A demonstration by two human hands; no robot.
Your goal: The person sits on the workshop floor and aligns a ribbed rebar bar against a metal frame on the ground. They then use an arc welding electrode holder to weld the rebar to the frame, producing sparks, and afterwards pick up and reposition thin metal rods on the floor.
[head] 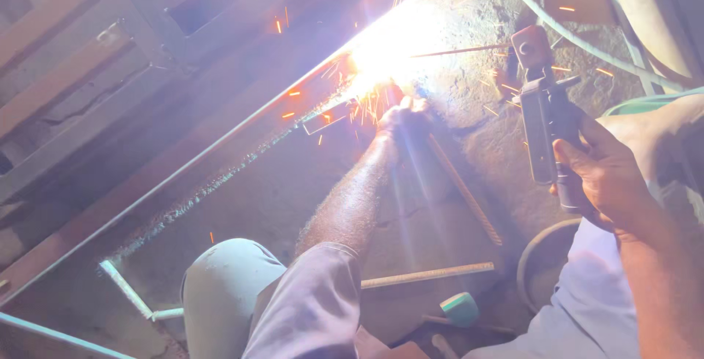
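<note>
My right hand grips a dark electrode holder at the right. A thin welding rod runs left from it to a blinding white arc on a long metal frame bar. Orange sparks fly around the arc. My left hand reaches forward with its fingers curled, just below the arc and beside a small flat metal piece. Glare hides what, if anything, the left hand holds.
A ribbed steel rod lies on the concrete floor right of my left forearm, another rod below it. A hammer with a teal head lies near my knee. A pale cable crosses the top right. More frame bars stand top left.
</note>
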